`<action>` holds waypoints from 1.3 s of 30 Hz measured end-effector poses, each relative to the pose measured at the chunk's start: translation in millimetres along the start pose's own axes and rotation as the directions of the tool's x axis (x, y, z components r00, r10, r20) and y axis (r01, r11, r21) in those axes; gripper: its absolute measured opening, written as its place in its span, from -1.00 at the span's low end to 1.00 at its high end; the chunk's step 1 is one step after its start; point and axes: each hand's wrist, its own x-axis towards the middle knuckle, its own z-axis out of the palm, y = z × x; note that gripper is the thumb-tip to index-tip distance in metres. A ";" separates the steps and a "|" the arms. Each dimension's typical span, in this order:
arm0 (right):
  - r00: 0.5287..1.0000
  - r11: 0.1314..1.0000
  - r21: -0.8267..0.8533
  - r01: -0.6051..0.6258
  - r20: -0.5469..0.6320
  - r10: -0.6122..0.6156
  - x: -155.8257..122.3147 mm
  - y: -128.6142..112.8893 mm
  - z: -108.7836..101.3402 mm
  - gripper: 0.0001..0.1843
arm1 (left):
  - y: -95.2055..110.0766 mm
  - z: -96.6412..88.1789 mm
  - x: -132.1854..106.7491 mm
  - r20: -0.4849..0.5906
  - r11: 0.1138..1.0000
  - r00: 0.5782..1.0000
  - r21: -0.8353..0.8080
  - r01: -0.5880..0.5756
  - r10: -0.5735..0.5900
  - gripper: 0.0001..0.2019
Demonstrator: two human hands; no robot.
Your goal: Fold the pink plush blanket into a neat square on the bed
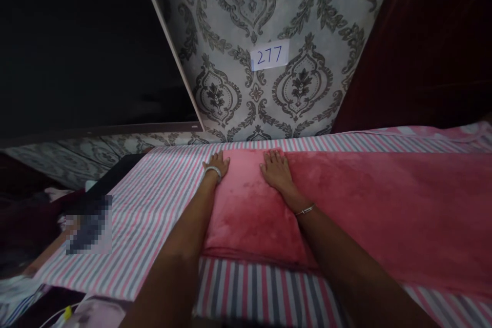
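A plush coral-red blanket (376,205) lies lengthwise over a striped sheet, with its left end folded over into a thicker section. My left hand (217,164) rests flat at the far left corner of that folded part, fingers spread. Flat on the blanket's far edge, a short way to the right, lies my right hand (277,168), its fingers stretched out. Neither hand grips anything. The pink, grey and white striped sheet (149,189) shows to the left of the blanket and along its near and far sides.
A large dark television screen (84,46) stands at the left, before patterned wallpaper (253,97). A paper marked 277 (269,55) is stuck on the wall. A dark red panel (430,51) rises at the right. Assorted cloths and a cable lie at the lower left, near a pixelated patch.
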 end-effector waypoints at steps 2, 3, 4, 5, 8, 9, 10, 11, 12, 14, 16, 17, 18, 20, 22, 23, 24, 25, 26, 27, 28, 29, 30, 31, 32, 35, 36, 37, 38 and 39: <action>1.000 1.000 0.015 -0.004 0.017 0.004 0.0 -0.6 -6.9 -0.35 | 1.3 -11.5 -7.9 -0.019 1.000 1.000 0.011 0.007 -0.007 -0.37; 1.000 1.000 0.025 -0.008 0.027 0.007 -0.2 -1.3 -12.4 -0.35 | 3.5 -16.6 -14.3 -0.034 1.000 0.999 0.022 -0.007 0.008 -0.36; 0.999 0.999 0.033 -0.015 0.034 0.014 -1.1 -2.3 -19.0 -0.35 | 6.8 -20.3 -22.8 -0.045 0.999 0.998 0.029 -0.036 0.038 -0.36; 0.999 0.999 0.040 -0.019 0.033 0.018 -3.1 -3.8 -26.4 -0.35 | 10.8 -22.2 -33.4 -0.048 0.996 0.996 0.033 -0.080 0.081 -0.36; 1.000 0.999 0.042 0.028 0.013 -0.028 -20.4 -10.6 -46.9 -0.35 | 24.7 -14.3 -77.5 -0.008 0.965 0.965 0.023 -0.261 0.261 -0.38; 0.998 0.997 0.040 0.060 0.019 -0.061 -30.5 -13.3 -50.6 -0.35 | 28.9 -7.5 -94.5 0.012 0.946 0.946 0.022 -0.323 0.323 -0.37; 0.995 0.995 0.037 0.093 0.038 -0.095 -42.4 -15.7 -52.0 -0.36 | 32.5 0.7 -111.5 0.032 0.925 0.925 0.030 -0.380 0.379 -0.36; 0.990 0.992 0.032 0.119 0.068 -0.121 -55.4 -17.7 -51.0 -0.37 | 35.6 9.6 -127.5 0.051 0.902 0.903 0.046 -0.429 0.426 -0.35; 0.986 0.991 0.021 0.135 0.096 -0.136 -68.5 -18.9 -47.8 -0.38 | 38.3 18.6 -141.7 0.067 0.883 0.885 0.071 -0.464 0.460 -0.34; 0.982 0.987 -0.011 0.160 0.103 -0.158 -91.2 -19.0 -37.3 -0.39 | 42.6 33.3 -162.2 0.088 0.862 0.871 0.129 -0.490 0.483 -0.33; 0.982 0.982 -0.047 0.181 0.055 -0.178 -105.2 -16.6 -26.4 -0.39 | 44.4 40.3 -170.5 0.087 0.855 0.873 0.177 -0.488 0.480 -0.33; 0.982 0.980 -0.061 0.188 0.029 -0.186 -108.6 -15.3 -22.2 -0.39 | 43.3 40.1 -170.4 0.092 0.852 0.873 0.192 -0.487 0.479 -0.33; 0.981 0.979 -0.070 0.192 0.011 -0.192 -109.9 -14.2 -19.2 -0.39 | 40.4 37.7 -168.2 0.104 0.851 0.875 0.203 -0.484 0.473 -0.32; 0.981 0.978 -0.079 0.193 0.004 -0.193 -109.3 -13.2 -16.2 -0.39 | 27.9 28.1 -160.4 0.135 0.867 0.891 0.210 -0.452 0.433 -0.30; 0.981 0.978 -0.076 0.193 0.009 -0.193 -107.7 -13.6 -15.8 -0.39 | 6.9 15.8 -152.8 0.152 0.907 0.924 0.191 -0.376 0.351 -0.29; 0.981 0.979 -0.074 0.192 0.011 -0.191 -107.3 -14.0 -16.0 -0.39 | -5.8 10.0 -150.5 0.144 0.928 0.940 0.170 -0.331 0.309 -0.31; 0.982 0.979 -0.071 0.190 0.011 -0.190 -107.2 -14.3 -16.2 -0.39 | -18.9 4.9 -149.4 0.129 0.945 0.953 0.145 -0.293 0.275 -0.33; 0.982 0.980 -0.067 0.188 0.011 -0.188 -107.0 -14.5 -16.7 -0.39 | -31.6 0.5 -149.7 0.115 0.957 0.961 0.122 -0.265 0.252 -0.35; 0.982 0.980 -0.062 0.189 0.011 -0.188 -106.6 -14.7 -17.7 -0.38 | -43.1 -3.3 -151.2 0.101 0.964 0.967 0.104 -0.244 0.234 -0.37; 0.982 0.980 -0.055 0.189 0.016 -0.189 -106.0 -14.8 -19.5 -0.38 | -52.8 -6.6 -153.7 0.089 0.969 0.971 0.095 -0.229 0.221 -0.39; 0.982 0.981 -0.044 0.188 0.029 -0.187 -104.9 -14.9 -22.3 -0.38 | -59.9 -9.7 -157.0 0.080 0.973 0.975 0.094 -0.212 0.205 -0.39; 0.981 0.982 -0.029 0.185 0.055 -0.184 -103.8 -15.2 -26.2 -0.38 | -64.0 -12.4 -161.0 0.068 0.976 0.980 0.098 -0.193 0.187 -0.38; 0.980 0.984 -0.008 0.175 0.093 -0.174 -102.9 -15.8 -31.2 -0.38 | -64.9 -14.8 -165.6 0.049 0.980 0.985 0.101 -0.172 0.168 -0.36; 0.979 0.988 0.014 0.155 0.133 -0.156 -102.9 -16.8 -36.7 -0.38 | -62.6 -16.6 -170.7 0.028 0.982 0.987 0.104 -0.158 0.156 -0.35; 0.977 0.991 0.036 0.132 0.164 -0.136 -104.2 -18.3 -42.4 -0.38 | -57.1 -17.4 -176.4 0.012 0.983 0.988 0.104 -0.154 0.154 -0.35; 0.980 0.991 0.070 0.115 0.157 -0.125 -119.8 -25.6 -54.2 -0.35 | -28.1 -11.4 -196.3 0.007 0.960 0.966 0.106 -0.259 0.260 -0.39; 0.981 0.989 0.067 0.134 0.133 -0.142 -128.8 -28.4 -54.9 -0.35 | -17.1 -6.2 -203.3 0.011 0.941 0.947 0.111 -0.319 0.320 -0.40; 0.979 0.986 0.058 0.159 0.117 -0.165 -138.9 -30.7 -53.9 -0.36 | -7.0 0.4 -210.1 0.016 0.919 0.927 0.122 -0.375 0.376 -0.40; 0.976 0.982 0.044 0.184 0.112 -0.187 -149.3 -32.4 -51.3 -0.36 | 1.6 8.1 -216.3 0.022 0.898 0.908 0.138 -0.418 0.419 -0.40; 0.972 0.979 0.027 0.203 0.112 -0.205 -159.0 -33.1 -47.7 -0.36 | 8.0 16.1 -221.6 0.029 0.882 0.895 0.158 -0.443 0.444 -0.39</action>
